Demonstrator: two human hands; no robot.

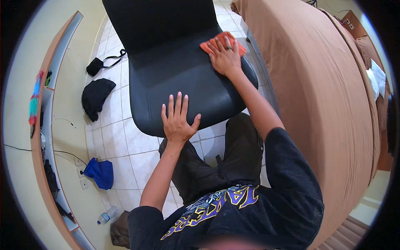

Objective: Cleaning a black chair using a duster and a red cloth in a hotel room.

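A black chair (175,72) with a smooth, leather-like seat stands before me, its backrest at the far side. My left hand (178,122) rests palm down at the front edge of the seat, fingers spread, holding nothing. Under the fingers of my right hand (226,57) lies a folded orange cloth (207,47), pressed against the rear right part of the seat. A green ring is on one finger of that hand. The cloth's underside is hidden.
A bed with a brown sheet (300,78) runs along the right. On the tiled floor at left are a small black bag (94,66), dark fabric (97,95), a blue bag (101,173) and a plastic bottle (107,215). A wall shelf (47,125) holds a colourful duster (35,100).
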